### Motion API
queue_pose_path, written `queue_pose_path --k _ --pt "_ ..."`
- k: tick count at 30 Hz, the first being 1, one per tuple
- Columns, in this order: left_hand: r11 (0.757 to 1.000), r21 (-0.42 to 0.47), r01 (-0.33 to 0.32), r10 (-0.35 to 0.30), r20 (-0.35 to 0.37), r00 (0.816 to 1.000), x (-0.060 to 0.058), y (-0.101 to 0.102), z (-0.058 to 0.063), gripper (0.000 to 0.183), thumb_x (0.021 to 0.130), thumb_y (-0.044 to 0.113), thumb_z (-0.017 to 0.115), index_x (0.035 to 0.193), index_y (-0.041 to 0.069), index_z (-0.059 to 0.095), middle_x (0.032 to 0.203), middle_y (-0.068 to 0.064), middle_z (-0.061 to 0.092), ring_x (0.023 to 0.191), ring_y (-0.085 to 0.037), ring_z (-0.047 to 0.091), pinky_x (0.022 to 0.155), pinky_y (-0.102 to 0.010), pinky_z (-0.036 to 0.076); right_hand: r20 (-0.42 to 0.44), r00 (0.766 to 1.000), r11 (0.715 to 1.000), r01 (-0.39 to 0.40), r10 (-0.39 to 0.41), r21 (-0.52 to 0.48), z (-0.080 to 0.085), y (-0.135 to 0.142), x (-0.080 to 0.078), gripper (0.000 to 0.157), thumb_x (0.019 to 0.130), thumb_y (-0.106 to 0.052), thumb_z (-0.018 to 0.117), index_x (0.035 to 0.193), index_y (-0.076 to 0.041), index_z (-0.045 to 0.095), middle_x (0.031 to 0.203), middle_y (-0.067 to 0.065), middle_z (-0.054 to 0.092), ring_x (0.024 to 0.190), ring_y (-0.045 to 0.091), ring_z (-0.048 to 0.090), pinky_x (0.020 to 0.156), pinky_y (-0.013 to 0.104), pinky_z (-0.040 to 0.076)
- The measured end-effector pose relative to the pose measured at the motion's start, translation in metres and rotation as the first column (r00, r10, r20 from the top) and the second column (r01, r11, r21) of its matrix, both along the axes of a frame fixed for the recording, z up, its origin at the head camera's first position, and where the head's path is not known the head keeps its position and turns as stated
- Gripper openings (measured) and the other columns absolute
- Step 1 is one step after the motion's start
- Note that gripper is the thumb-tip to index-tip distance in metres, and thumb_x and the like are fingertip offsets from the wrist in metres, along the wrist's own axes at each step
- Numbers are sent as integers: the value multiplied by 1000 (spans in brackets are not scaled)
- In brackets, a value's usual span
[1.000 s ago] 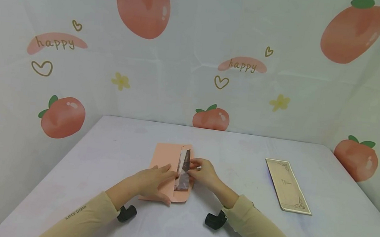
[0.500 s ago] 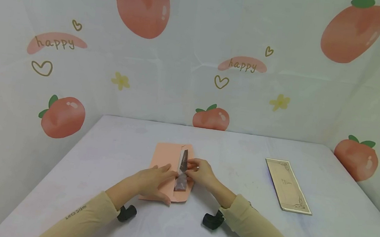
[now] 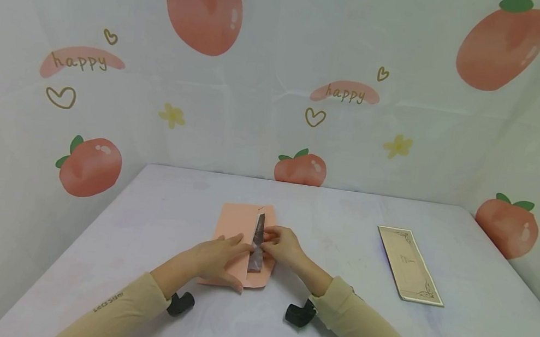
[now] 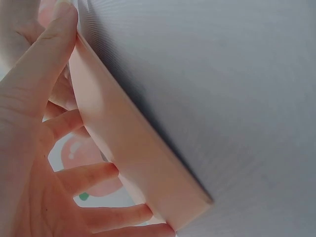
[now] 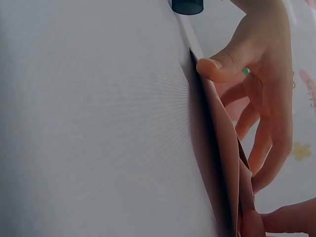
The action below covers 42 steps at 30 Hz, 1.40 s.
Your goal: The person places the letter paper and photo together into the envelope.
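Observation:
A pink envelope (image 3: pixel 235 220) lies on the table, its flap unfolded toward the right. My left hand (image 3: pixel 218 257) spreads its fingers over the envelope's front and holds it down; the left wrist view shows the fingertips along the pink paper (image 4: pixel 133 148). A dark photo print (image 3: pixel 258 236) sits mostly inside the envelope, with a narrow strip showing at the mouth. My right hand (image 3: pixel 285 247) pinches the photo's right edge over the flap. In the right wrist view the right fingers (image 5: pixel 291 217) reach into the envelope's gap (image 5: pixel 245 197), its inside mostly hidden.
A tan card with a dark ornamental border (image 3: pixel 410 265) lies flat at the right of the white table (image 3: pixel 332 329). Black wrist-camera mounts (image 3: pixel 180 304) hang by both wrists. A peach-printed cloth (image 3: pixel 256 106) stands behind the table.
The right hand has moved slightly left, sliding the photo deeper into the envelope, so its visible strip is narrower. The left hand and the envelope stay put.

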<state>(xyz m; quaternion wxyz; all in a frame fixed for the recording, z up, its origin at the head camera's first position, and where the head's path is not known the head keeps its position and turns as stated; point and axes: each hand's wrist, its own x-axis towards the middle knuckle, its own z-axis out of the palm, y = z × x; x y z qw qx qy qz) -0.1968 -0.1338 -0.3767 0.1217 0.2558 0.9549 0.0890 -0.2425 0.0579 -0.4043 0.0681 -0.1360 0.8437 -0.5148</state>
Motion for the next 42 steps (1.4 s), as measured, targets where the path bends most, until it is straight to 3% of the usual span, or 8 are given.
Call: queue_pose_path --k 13,29,42 --pt "1000 -7 -7 7 4 1000 1 1 0 87 68 63 69 140 23 40 151 -18 30 127 -52 39 98 -57 42 -20 1000 1000 -15 15 -4 2 -2 2 40 78 6 63 116 12 57 99 23 67 88 29 67 67 27 57" --pt "1000 0 16 -16 -13 1000 -1 -1 -3 87 68 64 68 140 24 39 150 -19 31 125 -55 40 95 -59 44 27 999 999 -33 34 -42 2 -8 3 41 79 7 61 119 13 54 101 24 66 89 29 68 68 28 58" --pt "1000 -2 -7 8 8 1000 0 0 -1 87 68 64 68 140 25 38 152 -16 30 125 -55 40 94 -60 43 93 995 997 -36 43 -75 0 -11 2 41 81 7 60 121 13 53 105 24 64 95 30 67 70 29 58"
